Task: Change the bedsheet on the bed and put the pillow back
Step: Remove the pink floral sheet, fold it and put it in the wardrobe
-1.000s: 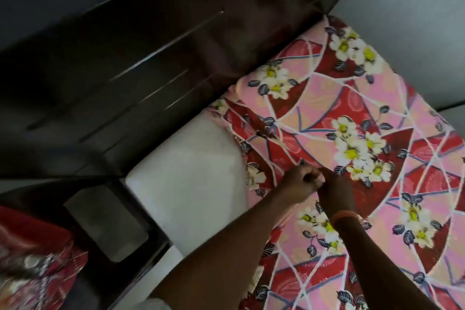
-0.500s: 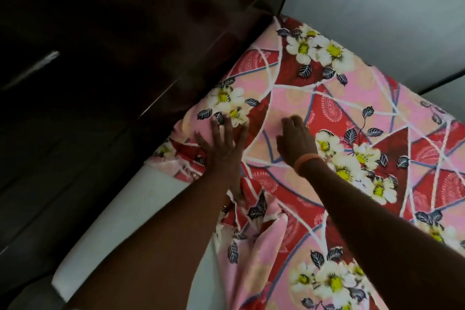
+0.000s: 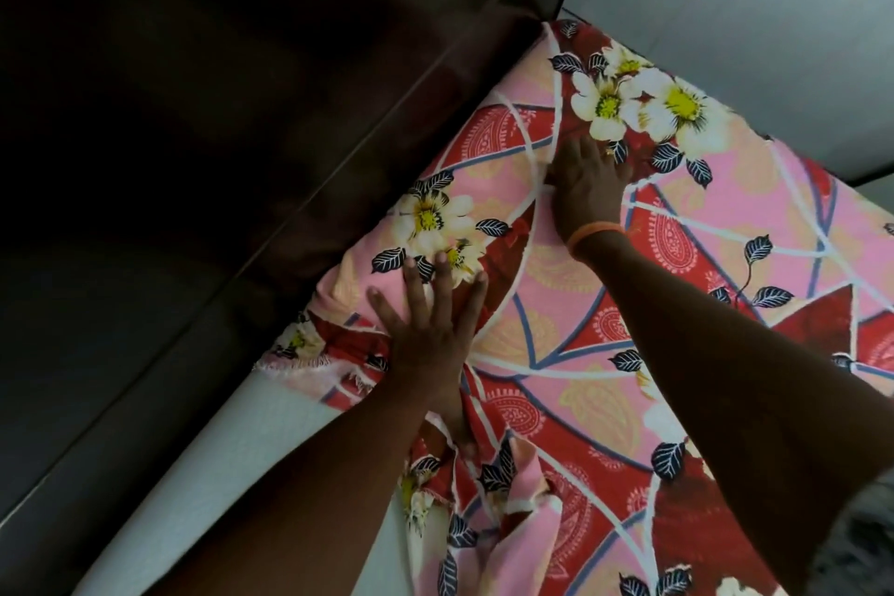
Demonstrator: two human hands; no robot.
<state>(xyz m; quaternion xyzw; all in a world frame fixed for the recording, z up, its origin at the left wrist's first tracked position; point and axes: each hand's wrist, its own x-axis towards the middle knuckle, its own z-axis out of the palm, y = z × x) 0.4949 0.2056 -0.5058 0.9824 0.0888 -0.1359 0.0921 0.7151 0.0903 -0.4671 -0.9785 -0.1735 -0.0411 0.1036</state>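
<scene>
Both flat hands, left hand (image 3: 425,329) and right hand (image 3: 588,184), slid farther up the bedsheet (image 3: 571,305).

The pink-and-red floral bedsheet (image 3: 604,353) lies spread over my white mattress (image 3: 271,465), bunched at its uncovered near edge.

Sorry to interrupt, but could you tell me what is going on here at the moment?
A person is spreading a floral bedsheet over a white mattress. The left hand lies flat with fingers spread on the sheet near its frayed edge, and the right hand, an orange band at its wrist, presses the sheet further up towards the corner by the dark headboard. The sheet is not fully on: part of the mattress is bare, and the cloth bunches in folds below the left forearm. No pillow is in view.
</scene>
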